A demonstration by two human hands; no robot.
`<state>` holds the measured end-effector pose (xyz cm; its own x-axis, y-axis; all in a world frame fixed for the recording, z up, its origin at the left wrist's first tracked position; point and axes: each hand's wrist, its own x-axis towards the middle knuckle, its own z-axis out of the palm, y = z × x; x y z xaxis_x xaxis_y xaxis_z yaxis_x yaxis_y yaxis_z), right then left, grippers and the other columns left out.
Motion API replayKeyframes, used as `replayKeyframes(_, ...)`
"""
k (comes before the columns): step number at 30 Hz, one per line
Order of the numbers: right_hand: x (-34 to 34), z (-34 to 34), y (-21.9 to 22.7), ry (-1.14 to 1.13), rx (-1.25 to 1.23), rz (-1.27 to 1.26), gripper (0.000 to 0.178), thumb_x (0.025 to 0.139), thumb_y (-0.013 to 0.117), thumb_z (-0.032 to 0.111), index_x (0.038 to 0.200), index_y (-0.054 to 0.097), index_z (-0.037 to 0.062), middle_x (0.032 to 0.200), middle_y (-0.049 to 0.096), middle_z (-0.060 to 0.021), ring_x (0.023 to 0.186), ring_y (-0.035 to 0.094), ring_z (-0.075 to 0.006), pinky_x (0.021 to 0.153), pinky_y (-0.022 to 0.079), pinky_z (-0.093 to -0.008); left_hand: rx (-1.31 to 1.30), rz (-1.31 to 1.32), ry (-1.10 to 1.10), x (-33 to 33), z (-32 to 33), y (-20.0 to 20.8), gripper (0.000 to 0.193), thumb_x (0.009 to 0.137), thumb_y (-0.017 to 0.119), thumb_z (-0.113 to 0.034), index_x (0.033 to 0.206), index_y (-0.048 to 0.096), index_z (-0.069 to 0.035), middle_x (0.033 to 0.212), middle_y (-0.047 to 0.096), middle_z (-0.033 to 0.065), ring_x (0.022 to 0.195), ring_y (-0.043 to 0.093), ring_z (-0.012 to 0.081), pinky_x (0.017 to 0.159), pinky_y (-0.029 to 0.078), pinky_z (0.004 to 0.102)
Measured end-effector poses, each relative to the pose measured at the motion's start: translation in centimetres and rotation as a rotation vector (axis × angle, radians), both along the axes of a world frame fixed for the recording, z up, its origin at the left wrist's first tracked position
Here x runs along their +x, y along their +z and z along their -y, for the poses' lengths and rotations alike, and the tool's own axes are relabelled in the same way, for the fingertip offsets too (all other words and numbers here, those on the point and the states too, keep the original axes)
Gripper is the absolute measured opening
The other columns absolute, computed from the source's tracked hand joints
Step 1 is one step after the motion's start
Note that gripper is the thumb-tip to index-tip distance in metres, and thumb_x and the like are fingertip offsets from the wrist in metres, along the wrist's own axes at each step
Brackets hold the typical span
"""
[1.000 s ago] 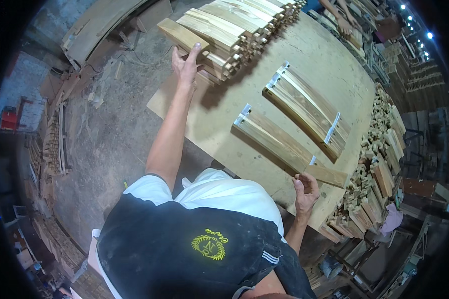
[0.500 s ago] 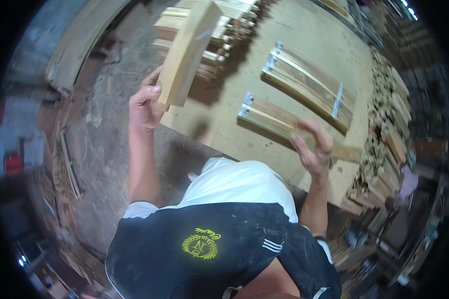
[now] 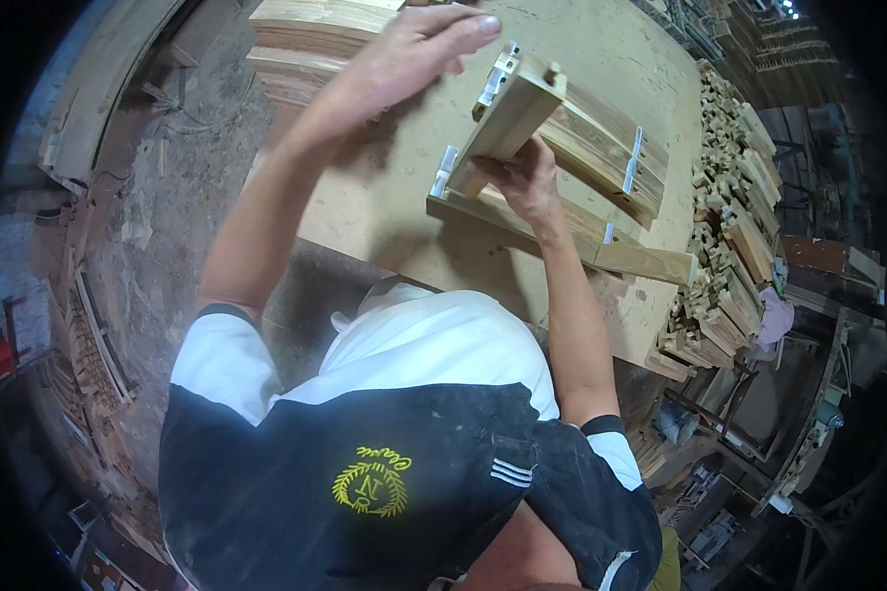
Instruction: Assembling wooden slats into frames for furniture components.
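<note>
My right hand (image 3: 527, 182) grips a light wooden board (image 3: 508, 123) by its lower part, holding it tilted above the worktable (image 3: 365, 217). A small tenon sticks out at the board's upper end. My left hand (image 3: 434, 44) is raised beside the stack of boards (image 3: 310, 39), fingers stretched out with nothing seen in them. Beneath the held board, a narrow wooden piece (image 3: 572, 233) lies on the table with a pale strip (image 3: 444, 171) at its left end. Behind it lies a wider group of boards (image 3: 606, 138) with pale strips across both ends.
A short wooden piece (image 3: 646, 262) lies at the table's right side. Along the right edge runs a long pile of wooden pieces (image 3: 729, 227), with a pinkish cloth (image 3: 775, 317) next to it. The concrete floor (image 3: 197, 167) shows on the left.
The held board has passed from my left hand to my right and moved rightward over the table. My left hand has let go and risen toward the stack.
</note>
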<state>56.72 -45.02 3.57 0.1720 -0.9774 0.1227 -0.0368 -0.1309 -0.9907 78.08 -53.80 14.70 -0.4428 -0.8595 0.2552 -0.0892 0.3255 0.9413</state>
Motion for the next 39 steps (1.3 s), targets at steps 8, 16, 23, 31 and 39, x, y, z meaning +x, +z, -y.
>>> replayKeyframes(8,1.2,1.0,-4.5,0.023,0.112,0.082,0.051,0.079,0.077,-0.005,0.125,0.054,0.0010,0.112,0.065,-0.0064,0.104,0.063,-0.0167,0.092,0.056,-0.0347,0.028,-0.039,0.036,-5.1,0.0,-8.3,0.053,0.097,0.056,-0.044,0.126,0.058,0.000,0.108,0.066,0.0113,0.095,0.062,0.0188,0.086,0.050,0.0326)
replayKeyframes(16,0.0,-0.5,-5.9,0.065,-0.428,-0.617,0.042,0.082,0.072,0.008,0.121,0.057,0.0026,0.107,0.067,-0.0075,0.097,0.067,-0.0231,0.082,0.053,-0.0349,-0.411,-0.348,0.312,-5.1,-4.5,-10.2,0.041,0.086,0.059,-0.030,0.110,0.059,0.003,0.090,0.063,0.0171,0.078,0.063,0.0265,0.071,0.053,0.0365)
replayKeyframes(23,1.9,-2.2,-6.1,-0.059,-0.402,-0.422,0.034,0.072,0.079,0.013,0.099,0.060,0.0069,0.080,0.064,-0.0109,0.069,0.066,-0.0320,0.061,0.053,-0.0406,-0.636,-0.353,0.300,-5.0,-6.5,-11.9,0.042,0.083,0.057,-0.027,0.110,0.058,0.005,0.083,0.057,0.0148,0.064,0.052,0.0244,0.057,0.043,0.0353)
replayKeyframes(31,1.3,-3.1,-2.3,-0.024,-0.005,-0.574,0.052,0.071,0.079,0.007,0.117,0.057,0.0016,0.101,0.066,-0.0154,0.091,0.067,-0.0272,0.079,0.053,-0.0380,-0.444,-0.288,0.197,-4.1,-6.3,-11.3,0.055,0.086,0.061,-0.036,0.124,0.052,0.003,0.100,0.058,0.0147,0.083,0.056,0.0223,0.076,0.046,0.0343)
replayKeyframes(39,-17.8,-22.8,-5.4,-0.865,0.508,-0.209,0.016,0.093,0.063,0.006,0.107,0.065,-0.0006,0.089,0.069,-0.0089,0.084,0.068,-0.0190,0.071,0.058,-0.0321,0.291,-0.264,0.422,2.3,-6.2,-16.5,0.069,0.099,0.036,-0.060,0.131,0.056,-0.001,0.113,0.063,0.0118,0.098,0.058,0.0195,0.084,0.048,0.0337)
